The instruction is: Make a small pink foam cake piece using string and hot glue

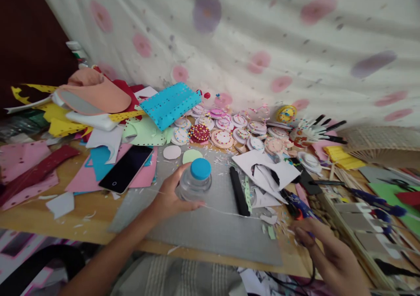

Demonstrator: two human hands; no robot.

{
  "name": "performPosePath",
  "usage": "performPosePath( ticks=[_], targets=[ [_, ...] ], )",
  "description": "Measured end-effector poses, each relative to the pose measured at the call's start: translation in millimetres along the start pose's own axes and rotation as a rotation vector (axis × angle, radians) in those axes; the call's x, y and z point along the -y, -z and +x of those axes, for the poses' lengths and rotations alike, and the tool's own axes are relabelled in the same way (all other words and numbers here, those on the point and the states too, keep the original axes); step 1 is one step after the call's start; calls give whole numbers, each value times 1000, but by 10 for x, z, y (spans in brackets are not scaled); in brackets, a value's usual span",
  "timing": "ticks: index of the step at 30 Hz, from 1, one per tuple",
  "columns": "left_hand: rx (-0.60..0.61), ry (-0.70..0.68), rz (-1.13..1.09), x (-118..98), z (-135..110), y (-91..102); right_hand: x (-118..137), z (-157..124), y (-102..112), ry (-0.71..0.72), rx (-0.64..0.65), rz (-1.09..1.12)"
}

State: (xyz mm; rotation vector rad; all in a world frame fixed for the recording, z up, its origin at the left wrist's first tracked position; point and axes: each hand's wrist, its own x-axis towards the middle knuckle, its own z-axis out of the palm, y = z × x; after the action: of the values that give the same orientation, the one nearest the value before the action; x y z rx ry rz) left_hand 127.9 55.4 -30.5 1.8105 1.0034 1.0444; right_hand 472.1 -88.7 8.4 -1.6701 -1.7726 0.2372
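Observation:
My left hand (169, 196) is wrapped round a small clear bottle (196, 186) with a blue cap (201, 168), upright over the grey mat (210, 232). At the right, my right hand (330, 250) is closed round the handle of a blue hot glue gun (303, 206) with an orange-red trigger; its nozzle points away to the upper left. A thin whitish strand (229, 213) stretches between the two hands across the mat. Two paper ovals, one pinkish white (172, 152) and one pale green (192, 156), lie just behind the bottle.
A black marker-like stick (239, 191) and cut white card (267, 169) lie right of the bottle. Several decorated paper discs (223, 138) line the back. At left are a phone (126, 169) and coloured sheets; a divided tray (354, 230) stands at right.

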Motion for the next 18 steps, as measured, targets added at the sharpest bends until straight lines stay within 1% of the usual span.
performPosePath(
  ticks=[3,6,8,9,11,12,15,17,18],
  targets=[
    [39,37,-41,-8,-14,-4,2,67,2,5,-29,-14],
    [64,14,-41,-20,-49,35,34,103,-18,-22,-19,1],
    [46,-18,-54,-28,-117,87,68,115,-44,-40,-13,31],
    [18,-37,-84,-37,-164,119,95,121,-64,-44,-8,48],
    [-94,-61,-199,-75,-272,186,178,142,-117,-49,22,80],
    [-185,-58,-271,-109,-325,219,235,156,-151,-53,42,95],
    [-472,43,-528,-274,-437,303,442,215,-261,-45,108,137],
    [-552,132,-698,-415,-452,340,572,259,-327,3,176,161],
    [-569,172,-775,-487,-441,354,623,280,-353,30,213,171]
  ],
)
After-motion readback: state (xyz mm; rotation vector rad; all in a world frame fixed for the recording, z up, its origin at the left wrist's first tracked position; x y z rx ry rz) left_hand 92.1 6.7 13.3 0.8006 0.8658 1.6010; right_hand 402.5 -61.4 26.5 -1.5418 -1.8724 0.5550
